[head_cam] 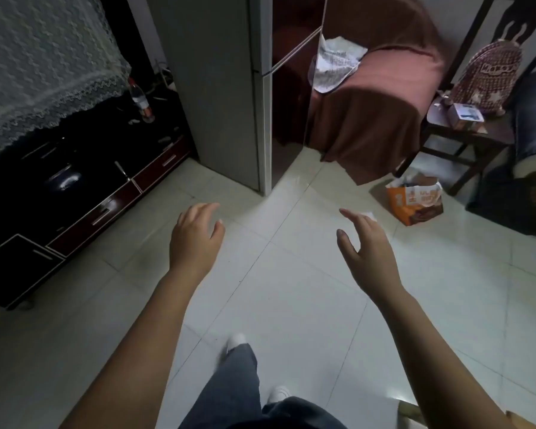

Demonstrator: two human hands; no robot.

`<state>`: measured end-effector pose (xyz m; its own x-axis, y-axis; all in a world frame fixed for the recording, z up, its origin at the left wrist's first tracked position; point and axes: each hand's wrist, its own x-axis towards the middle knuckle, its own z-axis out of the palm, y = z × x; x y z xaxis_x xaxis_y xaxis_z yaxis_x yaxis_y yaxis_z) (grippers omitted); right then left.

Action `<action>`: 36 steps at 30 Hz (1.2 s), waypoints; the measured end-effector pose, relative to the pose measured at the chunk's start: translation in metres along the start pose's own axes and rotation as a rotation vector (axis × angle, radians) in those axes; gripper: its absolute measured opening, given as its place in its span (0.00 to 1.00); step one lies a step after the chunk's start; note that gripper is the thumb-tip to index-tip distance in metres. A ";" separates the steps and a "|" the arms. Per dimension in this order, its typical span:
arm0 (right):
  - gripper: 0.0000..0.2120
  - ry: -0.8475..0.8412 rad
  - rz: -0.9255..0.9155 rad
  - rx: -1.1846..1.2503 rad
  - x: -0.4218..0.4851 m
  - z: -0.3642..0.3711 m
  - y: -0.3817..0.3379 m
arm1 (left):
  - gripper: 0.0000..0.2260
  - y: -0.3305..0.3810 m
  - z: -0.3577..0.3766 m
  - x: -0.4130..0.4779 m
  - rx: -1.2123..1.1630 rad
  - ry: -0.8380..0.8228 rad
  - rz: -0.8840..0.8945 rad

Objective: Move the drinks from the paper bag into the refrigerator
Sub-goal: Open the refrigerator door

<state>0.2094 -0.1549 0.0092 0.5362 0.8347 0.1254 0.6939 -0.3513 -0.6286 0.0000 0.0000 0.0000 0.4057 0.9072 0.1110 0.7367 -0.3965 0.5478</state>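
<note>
An orange and white paper bag (pixel 415 201) stands open on the pale tiled floor at the right, near a chair leg; its contents are too dark to make out. The grey refrigerator (pixel 217 88) rises at the top centre with its glossy dark door (pixel 294 88) shut, reflecting the room. My left hand (pixel 195 236) hovers over the floor in front of the refrigerator, fingers apart and holding nothing. My right hand (pixel 365 243) is held out at the same height, left of the bag, also spread with nothing in it.
A dark low cabinet (pixel 84 193) with drawers runs along the left, with a lace cloth (pixel 44 66) and a plastic bottle (pixel 141 100) on it. A sofa under a reddish cover (pixel 381 97) sits behind the bag. A wooden chair (pixel 464 131) bears a backpack (pixel 489 75).
</note>
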 end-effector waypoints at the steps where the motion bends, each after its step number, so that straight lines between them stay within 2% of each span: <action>1: 0.18 0.017 -0.001 0.001 0.007 0.000 0.002 | 0.16 0.000 0.002 0.006 -0.004 0.019 0.001; 8: 0.18 0.046 -0.019 -0.045 0.077 0.015 0.004 | 0.16 -0.005 0.019 0.085 -0.008 0.067 0.056; 20: 0.18 0.127 -0.002 -0.082 0.240 0.048 -0.014 | 0.16 -0.007 0.029 0.267 -0.016 0.045 0.177; 36: 0.18 0.084 -0.090 -0.063 0.428 0.074 -0.001 | 0.15 -0.007 0.060 0.432 -0.004 0.042 0.169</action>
<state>0.4029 0.2341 0.0064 0.5068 0.8267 0.2441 0.7684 -0.3050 -0.5626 0.2026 0.3859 -0.0054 0.5003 0.8329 0.2365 0.6579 -0.5433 0.5216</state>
